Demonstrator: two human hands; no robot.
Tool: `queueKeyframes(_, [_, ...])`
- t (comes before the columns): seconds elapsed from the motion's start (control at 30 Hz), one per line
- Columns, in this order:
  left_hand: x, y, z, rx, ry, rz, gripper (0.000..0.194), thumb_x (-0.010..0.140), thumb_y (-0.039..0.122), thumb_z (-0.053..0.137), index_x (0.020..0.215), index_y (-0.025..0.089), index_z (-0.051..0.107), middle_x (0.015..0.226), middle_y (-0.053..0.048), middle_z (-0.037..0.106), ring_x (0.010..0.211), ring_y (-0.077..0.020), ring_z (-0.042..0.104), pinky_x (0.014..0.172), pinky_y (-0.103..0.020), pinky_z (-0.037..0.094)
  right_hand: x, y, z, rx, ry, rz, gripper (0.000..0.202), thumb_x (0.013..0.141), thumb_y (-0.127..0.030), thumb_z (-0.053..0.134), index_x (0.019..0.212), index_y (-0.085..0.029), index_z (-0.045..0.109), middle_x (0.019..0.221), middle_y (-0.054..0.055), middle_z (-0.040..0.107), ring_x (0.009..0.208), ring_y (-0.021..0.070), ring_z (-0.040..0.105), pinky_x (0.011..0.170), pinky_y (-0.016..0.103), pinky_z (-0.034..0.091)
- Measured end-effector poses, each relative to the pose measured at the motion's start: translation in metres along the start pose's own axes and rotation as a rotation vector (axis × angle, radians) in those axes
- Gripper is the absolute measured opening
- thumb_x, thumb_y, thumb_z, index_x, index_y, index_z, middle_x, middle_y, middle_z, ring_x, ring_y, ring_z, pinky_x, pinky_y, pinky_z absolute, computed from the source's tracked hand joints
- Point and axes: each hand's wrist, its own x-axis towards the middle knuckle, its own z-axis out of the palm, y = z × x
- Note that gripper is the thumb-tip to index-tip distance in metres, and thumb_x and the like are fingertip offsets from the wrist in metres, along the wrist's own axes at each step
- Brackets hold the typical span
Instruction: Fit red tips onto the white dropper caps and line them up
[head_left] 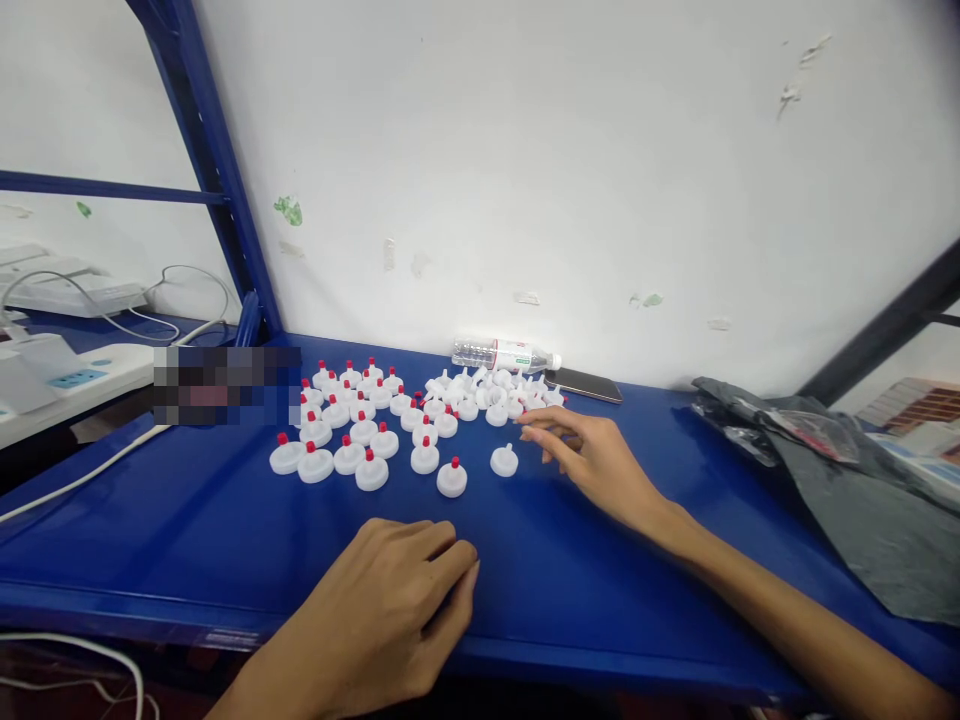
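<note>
My right hand (600, 460) hovers at the near right of a heap of white nozzle caps (496, 412), its thumb and fingers apart with nothing seen between them. Just left of its fingertips, a single uncapped white nozzle cap (504, 461) stands upright on the blue table. My left hand (397, 595) is at the table's front with its fingers curled under; whatever it may hold is hidden. Beyond it stand several white caps with red tips, the closest being one red-tipped cap (451, 479). More red-tipped caps (364, 430) spread to the left of the heap.
A clear plastic bottle (506, 355) lies by the wall, with a phone (585, 385) beside it. Grey plastic bags (862, 510) cover the table's right side. A white power strip (97, 375) and cables are at left, near a blue metal post (217, 150).
</note>
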Motion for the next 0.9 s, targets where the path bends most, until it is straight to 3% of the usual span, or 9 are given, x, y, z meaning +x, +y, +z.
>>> queueKeyframes(0.1, [0.001,0.000,0.000,0.008,-0.008,0.002,0.021,0.097,0.012,0.046,0.096,0.021,0.065,0.075,0.001,0.063,0.063,-0.0182,0.061,0.059,-0.035,0.037,-0.003,-0.010,0.004,0.039,0.006,-0.040,0.029,0.102,-0.043,0.054,0.115,-0.029,0.076,0.110,0.004,0.077,0.077,0.0193,0.070,0.067,0.032,0.053])
queueKeyframes(0.3, [0.000,0.000,0.001,0.004,-0.011,-0.001,0.021,0.098,0.012,0.046,0.095,0.022,0.065,0.074,0.002,0.062,0.063,-0.0182,0.060,0.060,-0.035,0.036,0.001,-0.011,0.012,-0.009,0.065,-0.047,0.021,0.098,-0.039,0.062,0.106,-0.029,0.079,0.112,0.003,0.077,0.099,0.0248,0.070,0.071,0.033,0.054])
queueKeyframes(0.7, [0.000,0.001,0.001,-0.006,-0.029,0.000,0.022,0.098,0.012,0.045,0.089,0.021,0.063,0.072,0.002,0.059,0.061,-0.0167,0.057,0.059,-0.034,0.035,0.002,-0.005,0.018,0.153,0.015,0.083,0.022,0.091,-0.044,0.071,0.101,-0.029,0.082,0.099,0.001,0.081,0.077,0.0217,0.071,0.066,0.031,0.051])
queueKeyframes(0.9, [0.003,0.001,-0.002,-0.020,-0.057,-0.037,0.022,0.099,0.015,0.044,0.089,0.022,0.063,0.079,0.000,0.064,0.067,-0.0171,0.061,0.060,-0.034,0.039,0.004,0.004,0.024,0.316,-0.026,0.110,0.025,0.087,-0.046,0.074,0.097,-0.024,0.080,0.096,0.004,0.079,0.087,0.0227,0.071,0.073,0.031,0.052])
